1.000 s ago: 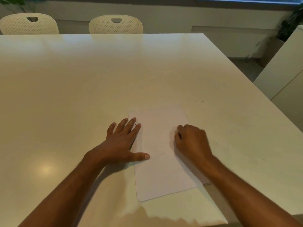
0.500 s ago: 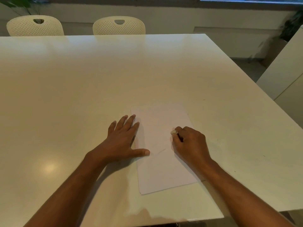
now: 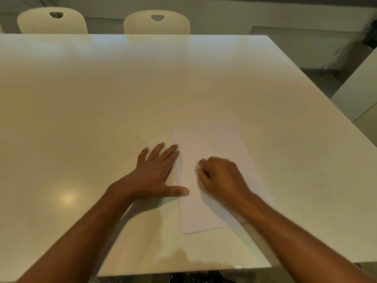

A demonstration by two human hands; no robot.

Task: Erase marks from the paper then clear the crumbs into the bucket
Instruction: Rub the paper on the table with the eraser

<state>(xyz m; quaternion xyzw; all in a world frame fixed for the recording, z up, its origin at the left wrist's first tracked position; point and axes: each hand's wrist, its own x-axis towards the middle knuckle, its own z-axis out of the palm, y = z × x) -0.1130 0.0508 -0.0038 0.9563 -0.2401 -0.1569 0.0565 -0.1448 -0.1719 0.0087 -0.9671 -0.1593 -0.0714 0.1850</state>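
On the far left, beyond the counter's (image 3: 102,99) back edge, stand two cream perforated chairs (image 3: 52,21), side by side and pushed in close. A soft lamp glare (image 3: 67,198) shows on the counter's glossy top, left of the left forearm.

The left hand (image 3: 153,176) lies flat on the counter, fingers straight and a little spread, palm down. Its index and middle fingertips reach the left edge of the sheet of paper (image 3: 212,211), and the thumb stretches out sideways to the right so its tip rests on the sheet. This grip holds nothing; it only presses down.

The paper lies just right of that hand, a white sheet turned slightly askew, its near end close to the counter's front edge. A few tiny dark specks (image 3: 182,150) sit on it just beyond the left hand's fingertips. No bucket shows in this view.

The right hand (image 3: 222,178) rests on the middle of the paper, just right of the left thumb and apart from it. Its fingers are curled into a tight grip, and a small pale piece, seemingly an eraser (image 3: 197,167), peeks out at the fingertips, touching the sheet. The hand is motion-blurred, so the piece is hard to make out clearly. The right forearm crosses the sheet's near right corner.

Further right, a few small dark flecks (image 3: 263,120) lie on the bare counter, well apart from the hand.
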